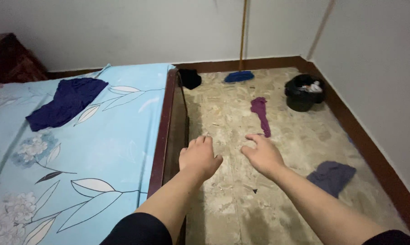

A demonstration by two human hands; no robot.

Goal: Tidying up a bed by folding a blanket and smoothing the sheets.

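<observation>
Both my arms reach forward over a speckled stone floor (241,195) beside a bed. My left hand (198,157) is loosely curled next to the bed's dark wooden side rail (162,131) and holds nothing. My right hand (261,154) has its fingers apart and is empty. A purple cloth (261,114) lies on the floor just beyond my right hand. A grey-blue cloth (333,176) lies crumpled on the floor to the right of my right forearm.
The bed carries a light blue flowered sheet (78,159) with a navy garment (66,102) on it. A black bin (304,92), a blue broom (240,75) and a black cloth (190,78) sit near the far wall. White walls close the right side.
</observation>
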